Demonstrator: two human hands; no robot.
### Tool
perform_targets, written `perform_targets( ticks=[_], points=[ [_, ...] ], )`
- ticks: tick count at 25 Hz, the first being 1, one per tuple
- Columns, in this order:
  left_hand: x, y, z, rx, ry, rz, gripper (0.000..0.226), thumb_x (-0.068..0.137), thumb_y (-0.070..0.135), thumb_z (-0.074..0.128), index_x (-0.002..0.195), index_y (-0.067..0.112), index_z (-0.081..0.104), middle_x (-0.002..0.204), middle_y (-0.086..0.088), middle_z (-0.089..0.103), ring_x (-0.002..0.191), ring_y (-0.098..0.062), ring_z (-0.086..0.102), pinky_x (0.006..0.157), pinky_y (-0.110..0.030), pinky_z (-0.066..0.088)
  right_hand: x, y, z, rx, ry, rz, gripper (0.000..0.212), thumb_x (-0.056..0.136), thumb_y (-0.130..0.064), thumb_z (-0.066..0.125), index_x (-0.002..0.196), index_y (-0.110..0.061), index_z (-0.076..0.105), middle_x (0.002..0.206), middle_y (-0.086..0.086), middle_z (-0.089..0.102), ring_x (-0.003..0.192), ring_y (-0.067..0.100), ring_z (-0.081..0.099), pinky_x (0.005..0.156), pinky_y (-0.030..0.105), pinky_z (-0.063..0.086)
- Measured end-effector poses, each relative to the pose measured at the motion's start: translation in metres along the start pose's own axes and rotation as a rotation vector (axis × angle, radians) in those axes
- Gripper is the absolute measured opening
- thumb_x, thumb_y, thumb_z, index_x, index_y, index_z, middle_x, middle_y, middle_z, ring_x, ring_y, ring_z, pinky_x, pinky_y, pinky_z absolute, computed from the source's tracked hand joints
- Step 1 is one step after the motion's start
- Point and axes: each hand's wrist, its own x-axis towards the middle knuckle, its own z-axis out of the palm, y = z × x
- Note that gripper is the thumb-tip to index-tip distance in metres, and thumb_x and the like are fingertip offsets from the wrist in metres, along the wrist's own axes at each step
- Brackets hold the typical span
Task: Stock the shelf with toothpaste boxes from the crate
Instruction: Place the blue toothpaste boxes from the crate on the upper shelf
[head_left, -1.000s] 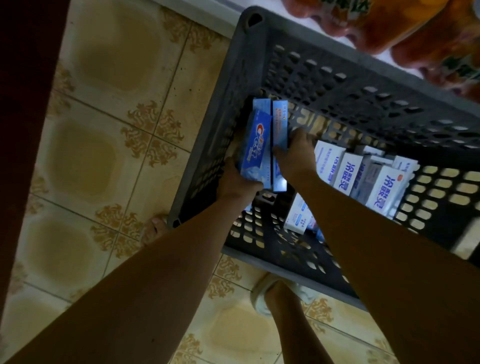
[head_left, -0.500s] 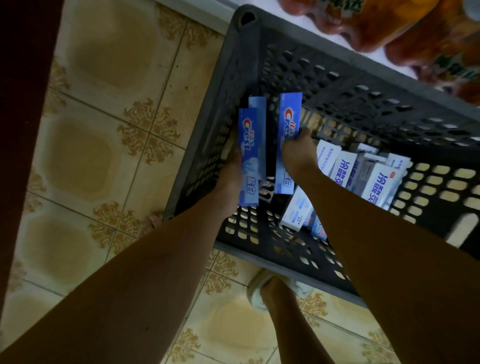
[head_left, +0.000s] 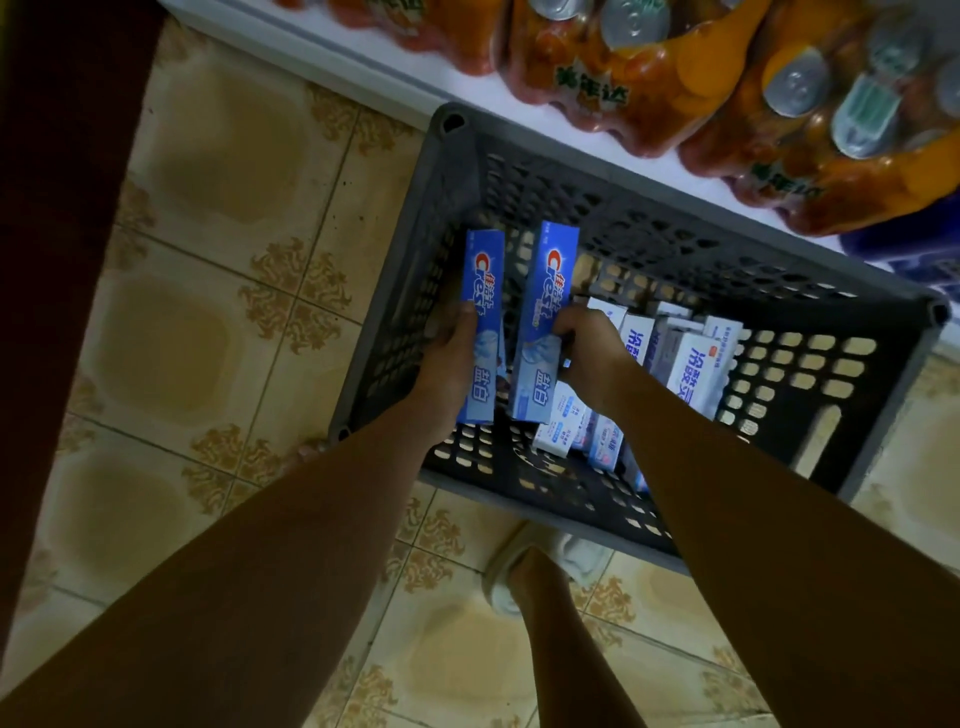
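Observation:
A dark grey slotted crate (head_left: 675, 223) stands on the tiled floor against a white shelf edge (head_left: 363, 67). My left hand (head_left: 449, 358) grips a blue Crest toothpaste box (head_left: 480, 291) at the crate's left side; a second blue box may lie behind it. My right hand (head_left: 584, 348) holds another blue Crest box (head_left: 545, 312) beside the first, both lifted lengthwise. Several white toothpaste boxes (head_left: 698, 369) lie in the crate to the right of my hands, and more white boxes (head_left: 566, 423) sit under my right forearm.
Shrink-wrapped packs of orange soda bottles (head_left: 753, 93) fill the low shelf beyond the crate. My foot in a white slipper (head_left: 511, 577) is on the floor just in front of the crate, and toes (head_left: 311, 449) show at its left corner. A dark vertical surface (head_left: 52, 260) runs along the left.
Both hands have raised their blue boxes out of the crate's left corner and moved them apart. The camera has tilted up, bringing more of the shelf into sight.

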Motion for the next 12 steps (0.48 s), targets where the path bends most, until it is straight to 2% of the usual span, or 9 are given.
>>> perform_targets(
  ticks=[3,6,9,12],
  points=[
    [-0.022,0.004,-0.004,0.084,-0.103,0.077,0.044,0.093,0.051,0.057,0.129,0.025,0.054,0.112,0.0,0.071,0.096,-0.019,0.07,0.07,-0.031,0.057,-0.028,-0.002,0.002,0.055,-0.053,0.007,0.021,0.09,-0.004,0.043,0.073,-0.012,0.053,0.047,-0.003,0.06,0.048,0.014,0.06,0.058,0.028,0.045],
    [-0.062,0.023,-0.013,0.161,-0.207,0.142,0.043,0.089,0.04,0.067,0.128,0.023,0.056,0.11,0.003,0.071,0.093,-0.013,0.071,0.064,-0.023,0.057,-0.077,-0.01,0.003,0.097,-0.095,-0.034,0.012,0.094,-0.02,0.053,0.091,-0.015,0.064,0.068,-0.002,0.073,0.058,0.012,0.07,0.066,0.03,0.053],
    [-0.122,0.063,-0.018,0.141,-0.209,0.103,0.044,0.092,0.054,0.056,0.127,0.027,0.056,0.111,0.001,0.071,0.095,-0.017,0.07,0.078,-0.036,0.058,-0.145,-0.028,0.006,0.099,-0.037,-0.118,0.026,0.092,-0.029,0.064,0.11,-0.011,0.061,0.096,0.006,0.074,0.076,0.019,0.072,0.072,0.037,0.058],
    [-0.195,0.108,-0.029,0.03,-0.285,0.114,0.054,0.09,0.056,0.056,0.132,0.022,0.056,0.12,-0.008,0.07,0.105,-0.029,0.069,0.093,-0.05,0.054,-0.231,-0.053,0.017,0.09,-0.026,-0.196,0.042,0.089,-0.032,0.068,0.118,-0.004,0.055,0.113,0.014,0.071,0.097,0.033,0.07,0.089,0.052,0.055]
  ],
)
